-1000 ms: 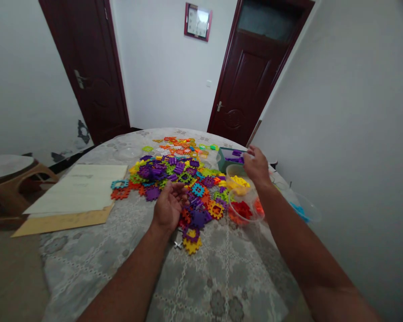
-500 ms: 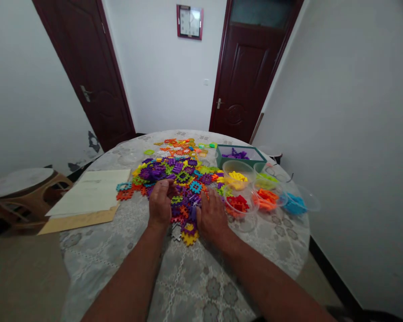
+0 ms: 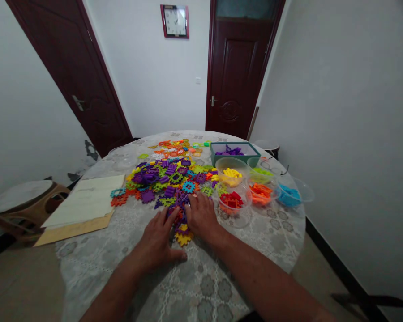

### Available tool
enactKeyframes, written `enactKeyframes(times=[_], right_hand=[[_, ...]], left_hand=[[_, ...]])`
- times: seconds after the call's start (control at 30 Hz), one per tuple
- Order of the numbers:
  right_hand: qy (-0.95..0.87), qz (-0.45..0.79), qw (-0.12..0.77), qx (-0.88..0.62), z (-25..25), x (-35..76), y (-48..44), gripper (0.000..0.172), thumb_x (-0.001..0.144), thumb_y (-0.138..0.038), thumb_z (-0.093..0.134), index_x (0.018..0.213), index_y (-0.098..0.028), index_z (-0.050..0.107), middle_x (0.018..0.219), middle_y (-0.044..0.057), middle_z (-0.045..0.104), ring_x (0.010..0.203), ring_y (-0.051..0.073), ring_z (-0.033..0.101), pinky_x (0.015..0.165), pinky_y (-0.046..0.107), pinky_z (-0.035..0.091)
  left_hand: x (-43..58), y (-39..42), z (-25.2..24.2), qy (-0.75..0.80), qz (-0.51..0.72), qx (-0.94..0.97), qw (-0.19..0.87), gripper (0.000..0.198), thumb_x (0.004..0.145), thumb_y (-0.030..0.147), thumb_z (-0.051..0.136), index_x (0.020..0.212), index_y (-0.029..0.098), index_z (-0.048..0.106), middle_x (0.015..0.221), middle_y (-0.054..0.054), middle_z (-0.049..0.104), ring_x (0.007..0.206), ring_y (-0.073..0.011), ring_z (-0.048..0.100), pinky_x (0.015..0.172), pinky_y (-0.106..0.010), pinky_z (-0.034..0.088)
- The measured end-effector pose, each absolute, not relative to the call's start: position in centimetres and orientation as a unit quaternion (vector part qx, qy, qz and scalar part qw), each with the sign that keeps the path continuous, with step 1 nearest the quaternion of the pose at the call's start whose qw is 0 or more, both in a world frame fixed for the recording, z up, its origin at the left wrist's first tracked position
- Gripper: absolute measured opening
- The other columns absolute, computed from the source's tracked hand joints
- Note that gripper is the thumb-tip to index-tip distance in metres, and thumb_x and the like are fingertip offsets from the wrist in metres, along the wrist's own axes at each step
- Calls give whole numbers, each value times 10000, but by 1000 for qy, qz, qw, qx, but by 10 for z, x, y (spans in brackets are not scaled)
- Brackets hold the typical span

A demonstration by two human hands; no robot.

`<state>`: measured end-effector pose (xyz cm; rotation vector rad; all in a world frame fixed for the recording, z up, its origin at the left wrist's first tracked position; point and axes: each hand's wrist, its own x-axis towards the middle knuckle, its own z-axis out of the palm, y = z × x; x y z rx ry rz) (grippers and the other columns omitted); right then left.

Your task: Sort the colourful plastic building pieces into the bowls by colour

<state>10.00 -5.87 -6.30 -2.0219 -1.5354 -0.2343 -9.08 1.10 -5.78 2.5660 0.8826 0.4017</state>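
Observation:
A heap of interlocking plastic waffle-block pieces (image 3: 169, 181) in purple, orange, green, yellow and blue covers the middle of the round table (image 3: 201, 279). My left hand (image 3: 157, 240) rests with fingers spread against the heap's near end, beside a yellow piece (image 3: 183, 239). My right hand (image 3: 201, 216) lies just to its right, fingertips on purple pieces (image 3: 180, 200). Neither hand shows a piece held in it, though the palms hide what lies beneath them.
Clear bowls hold sorted yellow (image 3: 231, 176), red (image 3: 231, 201), orange (image 3: 260, 194), green (image 3: 260, 174) and blue (image 3: 289, 196) pieces right of the heap. Behind them is a teal box (image 3: 234, 150) of purple pieces. Paper sheets (image 3: 83, 201) lie at the table's left edge.
Over the last second, my right hand has come from the teal box down to the heap's near end. My left hand has slid toward me and turned inward. The view has swung left.

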Motion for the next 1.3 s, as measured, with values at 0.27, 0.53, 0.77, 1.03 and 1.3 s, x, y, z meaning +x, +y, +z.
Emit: enactKeyframes(times=[0.27,0.53,0.77,1.03,1.3], right_hand=[[-620,-101,357,-691,-64,101,-63,381,1066,-237,444,1388,-153,630,1486,176,579,1437,292,460,1229,528,351],[-502,-78,288,-811,-82,106,-63,483,1036,-388,546,1430,-112,593,1514,288,524,1411,420,480,1153,633,348],[-546,-13,357,-758,-80,107,-59,405,1047,-286,468,1395,-144,620,1406,171,642,1328,286,547,1162,481,392],[-534,75,462,-704,-69,104,-54,359,1033,-282,456,1283,-168,687,1250,122,733,1192,251,643,1110,409,452],[-478,157,506,-700,-56,110,-54,386,1072,-376,394,1267,-210,683,1198,85,763,1094,235,706,997,368,526]], left_hand=[[-75,5,-76,328,198,912,148,1166,649,555,896,1635,246,357,1702,-235,285,1551,-504,294,1222,-648,306],[-65,13,-74,299,222,917,143,1084,721,612,826,1613,195,373,1572,-246,420,1463,-472,396,1211,-632,314],[-48,22,-79,289,271,908,137,934,741,473,807,1565,205,458,1458,-222,511,1367,-438,488,1184,-589,348],[-36,30,-60,262,287,896,216,831,757,396,820,1529,230,559,1409,-209,633,1291,-440,563,1147,-570,349],[-26,37,-52,287,270,889,234,787,767,283,801,1524,301,586,1444,-167,616,1335,-428,525,1170,-553,348]])
